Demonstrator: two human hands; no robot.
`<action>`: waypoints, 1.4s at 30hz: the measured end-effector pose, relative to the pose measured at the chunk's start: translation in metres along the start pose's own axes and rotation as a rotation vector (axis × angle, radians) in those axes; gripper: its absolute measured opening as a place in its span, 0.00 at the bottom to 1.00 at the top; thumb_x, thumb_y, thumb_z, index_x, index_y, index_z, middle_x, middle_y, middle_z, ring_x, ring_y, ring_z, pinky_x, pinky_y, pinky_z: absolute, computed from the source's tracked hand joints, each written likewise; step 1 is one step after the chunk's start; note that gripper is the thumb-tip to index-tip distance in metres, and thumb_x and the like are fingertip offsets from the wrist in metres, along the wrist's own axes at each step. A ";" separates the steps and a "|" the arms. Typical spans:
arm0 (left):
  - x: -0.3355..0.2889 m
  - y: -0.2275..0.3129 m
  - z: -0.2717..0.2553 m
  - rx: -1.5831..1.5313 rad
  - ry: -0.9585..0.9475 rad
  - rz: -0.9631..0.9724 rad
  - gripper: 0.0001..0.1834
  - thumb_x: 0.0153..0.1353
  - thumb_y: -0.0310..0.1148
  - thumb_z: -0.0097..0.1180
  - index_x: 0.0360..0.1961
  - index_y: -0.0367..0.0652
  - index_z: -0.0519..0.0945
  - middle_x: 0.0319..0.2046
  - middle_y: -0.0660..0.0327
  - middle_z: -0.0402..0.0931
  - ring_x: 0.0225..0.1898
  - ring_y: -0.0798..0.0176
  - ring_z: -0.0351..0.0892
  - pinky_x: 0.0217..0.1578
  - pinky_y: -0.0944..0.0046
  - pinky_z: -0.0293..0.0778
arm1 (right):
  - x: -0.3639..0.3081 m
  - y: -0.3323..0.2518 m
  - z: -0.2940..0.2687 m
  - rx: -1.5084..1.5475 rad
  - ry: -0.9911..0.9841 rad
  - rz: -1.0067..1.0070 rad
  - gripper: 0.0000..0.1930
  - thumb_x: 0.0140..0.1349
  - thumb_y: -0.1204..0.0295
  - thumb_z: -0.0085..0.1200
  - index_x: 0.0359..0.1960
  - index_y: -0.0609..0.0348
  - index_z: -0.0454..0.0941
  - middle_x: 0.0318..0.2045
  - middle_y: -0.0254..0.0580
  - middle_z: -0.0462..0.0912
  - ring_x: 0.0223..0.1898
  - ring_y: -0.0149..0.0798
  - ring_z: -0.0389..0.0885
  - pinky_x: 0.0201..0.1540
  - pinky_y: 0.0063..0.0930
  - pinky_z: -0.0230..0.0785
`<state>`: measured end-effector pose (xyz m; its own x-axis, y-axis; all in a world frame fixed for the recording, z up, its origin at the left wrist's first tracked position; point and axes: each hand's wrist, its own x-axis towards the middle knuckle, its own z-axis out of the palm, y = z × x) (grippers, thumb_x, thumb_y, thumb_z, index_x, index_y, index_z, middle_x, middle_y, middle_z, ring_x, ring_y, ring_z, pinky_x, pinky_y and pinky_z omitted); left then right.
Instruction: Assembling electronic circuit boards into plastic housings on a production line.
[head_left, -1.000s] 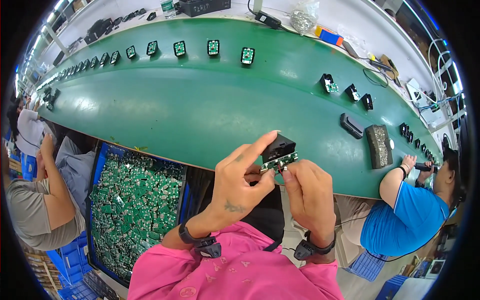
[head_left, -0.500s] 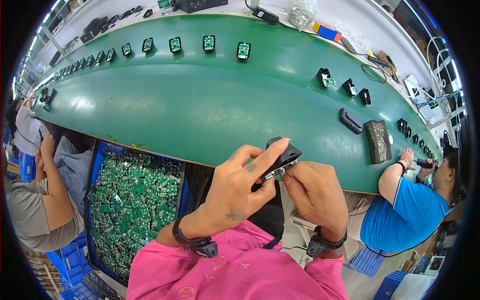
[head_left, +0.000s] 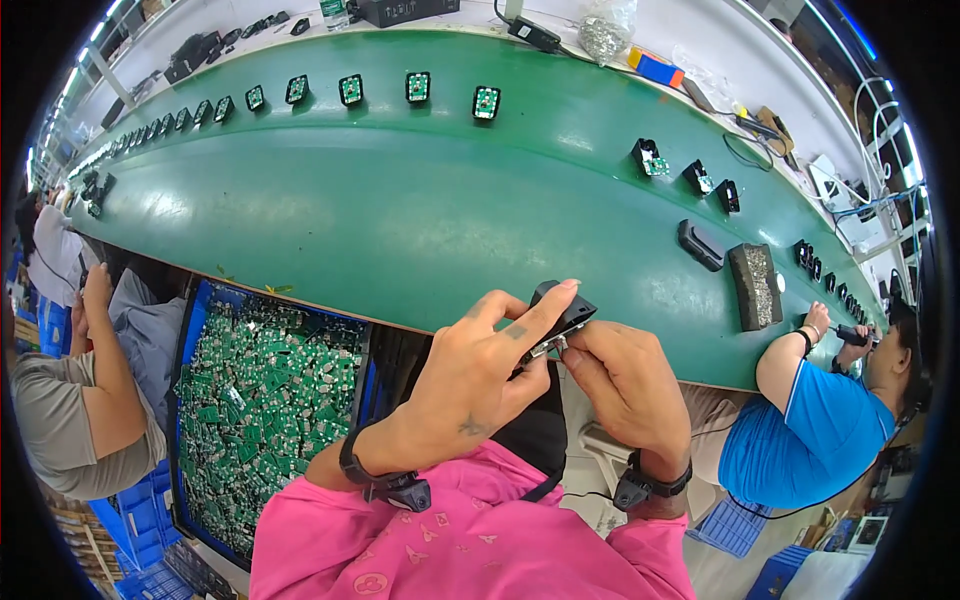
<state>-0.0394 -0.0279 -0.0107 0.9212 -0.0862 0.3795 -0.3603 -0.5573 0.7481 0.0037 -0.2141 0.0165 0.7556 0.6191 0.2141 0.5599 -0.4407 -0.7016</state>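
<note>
My left hand is closed around a black plastic housing, its index finger stretched along the top. The housing is held tilted just past the table's near edge, above my lap. A circuit board with metal parts shows along its lower side, partly covered by my fingers. My right hand is closed, thumb and index finger pinched together against the board's right end. Whatever lies between those fingertips is hidden.
Black housings with green boards line the far side of the green table. To the right are a black case and a rough block. A bin of circuit boards stands lower left. A person in blue works at right.
The housing has tipped slightly and sits a little lower in my left hand. My right fingertips have shifted slightly left along the board's edge.
</note>
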 end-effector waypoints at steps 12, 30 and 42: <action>-0.002 0.003 0.003 0.064 -0.006 0.041 0.38 0.48 0.20 0.60 0.64 0.56 0.76 0.35 0.54 0.76 0.24 0.56 0.77 0.25 0.59 0.76 | -0.001 -0.003 -0.001 0.049 -0.009 0.127 0.05 0.57 0.77 0.56 0.29 0.68 0.78 0.21 0.52 0.78 0.22 0.52 0.77 0.26 0.38 0.67; -0.004 -0.002 0.008 -0.084 -0.008 -0.110 0.36 0.54 0.26 0.60 0.67 0.48 0.71 0.38 0.52 0.73 0.30 0.56 0.79 0.29 0.59 0.77 | -0.009 -0.003 0.014 0.075 0.112 0.109 0.05 0.62 0.78 0.55 0.30 0.68 0.77 0.20 0.47 0.77 0.22 0.43 0.78 0.26 0.33 0.65; -0.003 0.002 0.015 0.063 0.146 0.045 0.33 0.51 0.23 0.61 0.61 0.44 0.74 0.41 0.50 0.81 0.30 0.53 0.81 0.26 0.62 0.79 | -0.009 -0.005 0.024 -0.097 0.261 -0.063 0.02 0.59 0.80 0.58 0.31 0.64 0.76 0.23 0.49 0.79 0.25 0.52 0.79 0.28 0.40 0.68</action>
<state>-0.0408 -0.0411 -0.0179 0.8712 0.0062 0.4909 -0.3870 -0.6064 0.6946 -0.0142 -0.2017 0.0020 0.7730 0.4647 0.4319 0.6291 -0.4743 -0.6158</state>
